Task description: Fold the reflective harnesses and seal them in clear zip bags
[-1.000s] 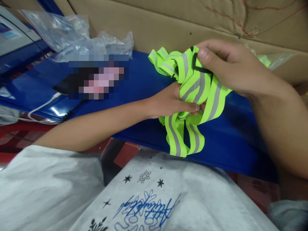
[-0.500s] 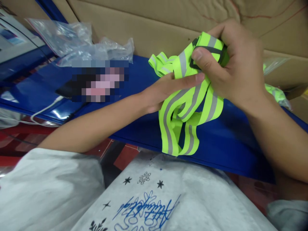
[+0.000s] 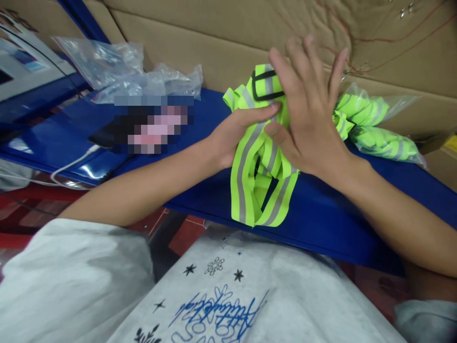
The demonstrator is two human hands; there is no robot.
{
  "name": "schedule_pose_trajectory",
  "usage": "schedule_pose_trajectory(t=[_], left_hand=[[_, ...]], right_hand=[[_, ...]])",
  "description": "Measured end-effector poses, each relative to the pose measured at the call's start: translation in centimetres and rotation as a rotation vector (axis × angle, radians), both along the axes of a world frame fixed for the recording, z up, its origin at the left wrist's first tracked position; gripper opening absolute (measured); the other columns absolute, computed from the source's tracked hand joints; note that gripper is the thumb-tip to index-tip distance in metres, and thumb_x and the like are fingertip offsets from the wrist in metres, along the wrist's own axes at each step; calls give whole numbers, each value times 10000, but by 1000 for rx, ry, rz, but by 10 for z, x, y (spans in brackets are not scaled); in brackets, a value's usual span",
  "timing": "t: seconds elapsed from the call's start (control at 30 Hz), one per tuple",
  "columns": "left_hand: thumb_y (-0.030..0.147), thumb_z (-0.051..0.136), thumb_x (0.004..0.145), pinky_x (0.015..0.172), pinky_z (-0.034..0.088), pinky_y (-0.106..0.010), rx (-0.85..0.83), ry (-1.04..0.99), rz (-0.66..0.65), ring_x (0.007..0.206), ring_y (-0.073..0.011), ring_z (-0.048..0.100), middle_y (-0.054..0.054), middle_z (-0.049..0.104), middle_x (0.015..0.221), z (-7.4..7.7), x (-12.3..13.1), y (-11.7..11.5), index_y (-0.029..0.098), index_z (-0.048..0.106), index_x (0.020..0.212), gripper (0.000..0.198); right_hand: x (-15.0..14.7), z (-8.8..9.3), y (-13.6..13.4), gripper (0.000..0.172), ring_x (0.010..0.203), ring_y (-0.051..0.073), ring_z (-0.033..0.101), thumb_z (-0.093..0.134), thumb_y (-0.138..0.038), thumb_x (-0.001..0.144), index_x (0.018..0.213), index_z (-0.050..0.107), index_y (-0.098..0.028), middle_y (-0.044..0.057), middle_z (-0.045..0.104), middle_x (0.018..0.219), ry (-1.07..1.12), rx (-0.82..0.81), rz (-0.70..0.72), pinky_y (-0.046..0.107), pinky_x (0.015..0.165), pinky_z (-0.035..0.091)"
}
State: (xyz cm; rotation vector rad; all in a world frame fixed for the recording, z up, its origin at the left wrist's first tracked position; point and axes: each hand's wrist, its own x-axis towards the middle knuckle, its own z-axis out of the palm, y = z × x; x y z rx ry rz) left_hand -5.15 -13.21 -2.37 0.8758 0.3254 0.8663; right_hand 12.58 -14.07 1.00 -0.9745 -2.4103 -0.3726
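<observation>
A neon yellow reflective strap [image 3: 244, 176] with a grey stripe hangs in loops above the blue table. My left hand [image 3: 237, 131] grips it, thumb on top of the bunched band and the other fingers hidden behind. Near the top of the bundle sits a black rectangular buckle [image 3: 255, 85]. My right hand [image 3: 309, 102] is at the strap's right side, its fingers spread and pointing up and away. Its thumb lies by the band, and whether it touches cannot be made out.
Clear bags with more neon strap [image 3: 385, 143] lie right on the blue table [image 3: 332, 209]. At the left are crumpled clear plastic bags [image 3: 143, 78], a partly pixelated dark device [image 3: 107, 133] and a white cable [image 3: 67, 164]. Cardboard [image 3: 221, 28] stands along the back.
My right hand has let go of the buckle end, moved left and spread its fingers. The buckle has shifted left. My left hand still grips the strap.
</observation>
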Motion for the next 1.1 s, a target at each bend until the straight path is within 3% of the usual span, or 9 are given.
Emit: schedule_pose_trajectory(t=[0.07,0.17,0.3,0.43,0.53,0.7,0.8,0.93,1.1], left_hand=[[294,633,1018,995,648,-447,7,31,52,1046,-288,791,-52,816,1001,-2,0,1,182,765,1109,196],[293,729,965,1007,644,-449,81,85,204,1165,-322,768,-45,814,1032,-7,4,2,183,780,1067,158],[233,862,847,1104,606,-436,249,72,323,1269,-307,719,-12,815,1078,-6,8,0,240,781,1058,226],[123,899,770,1155,570,-415,280,158,418,1296,-272,702,-16,799,1133,2,10,-8,214,772,1040,312],[62,905,708,1115,588,-384,200,208,430,1282,-276,708,0,795,1028,4,12,-13,196,772,991,340],[20,846,726,1097,584,-370,140,195,451,1313,-287,691,2,787,1011,3,15,-17,192,766,1011,342],[63,862,736,1063,594,-374,183,194,425,1237,-287,722,-12,794,1039,6,14,-19,182,766,1002,307],[169,862,819,925,648,-320,168,75,285,992,-224,786,-10,800,990,11,13,-25,172,782,1019,215],[186,854,831,956,670,-357,200,110,-20,1112,-256,785,-19,819,1037,9,11,-27,182,769,1011,199]], right_hand=[[-1,-5,2,820,1700,398,52,474,-658,1039,1715,268,-241,146,168,1808,-7,-8,35,732,1311,-110],[5,-4,7,775,1707,357,15,476,-644,1046,1710,271,-301,78,158,1819,67,-158,133,693,1351,-29],[20,18,12,563,1635,235,339,408,-510,1118,1644,401,-306,52,395,1734,197,-312,253,457,1363,265],[24,37,8,466,1148,260,692,502,-619,1071,1243,721,-247,85,740,1236,291,-272,77,414,1051,523],[21,42,-1,602,849,275,669,541,-787,968,1007,751,-223,85,717,898,138,-219,-55,484,899,531],[21,45,-5,507,852,316,675,595,-814,908,967,717,-325,50,681,865,33,-151,-90,541,934,537],[21,44,-3,487,937,356,689,565,-837,903,981,700,-375,54,692,916,58,-140,-96,547,943,532],[21,40,-7,662,1130,393,690,504,-839,941,1263,677,-287,121,725,1143,38,-6,-139,499,987,498],[21,32,-10,658,1076,310,733,487,-729,1037,1311,665,-158,95,725,1122,-12,226,-72,394,938,536]])
